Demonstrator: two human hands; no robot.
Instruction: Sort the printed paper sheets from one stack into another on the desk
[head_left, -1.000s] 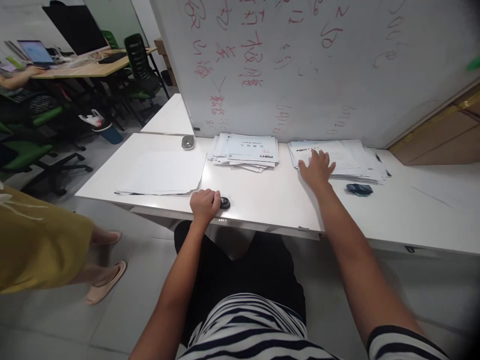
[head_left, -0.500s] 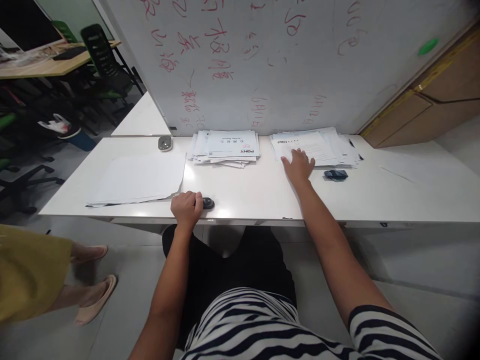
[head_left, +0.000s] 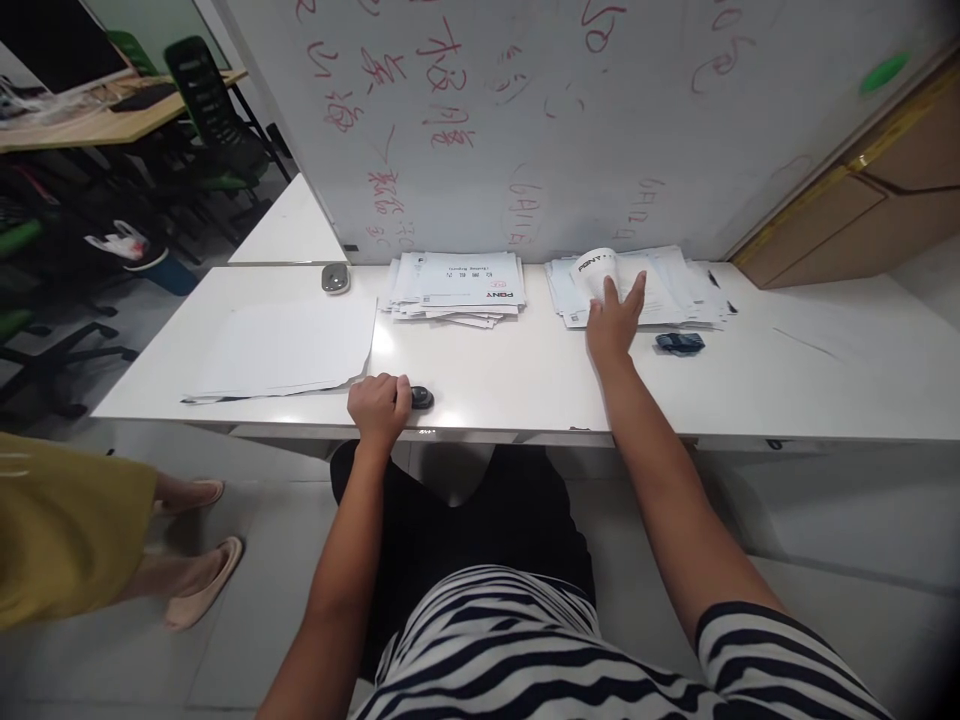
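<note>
My left hand (head_left: 380,408) rests at the desk's front edge, closed round a black object (head_left: 423,398) whose rounded end sticks out past the thumb; its kind is hidden by the fist. Over the right-hand stack of papers (head_left: 667,285) lies my right hand (head_left: 615,320). Between its thumb and fingers a printed sheet (head_left: 596,268) is gripped and curls up off the stack, its other fingers spread over the pages. To the left stands a second stack of printed reports (head_left: 471,282), untouched by either hand.
Large blank sheets (head_left: 289,350) lie at the left of the white desk (head_left: 480,375). A grey mouse-like object (head_left: 335,278) is behind them. A dark blue item (head_left: 680,343) sits right of my hand. The whiteboard (head_left: 465,190) and cardboard boxes (head_left: 832,220) bound the back. Another person's feet (head_left: 206,585) show at left.
My right hand, flat on the right stack before, now has the top sheet curled up between its fingers. My left hand keeps its hold on the black object. The view has shifted slightly.
</note>
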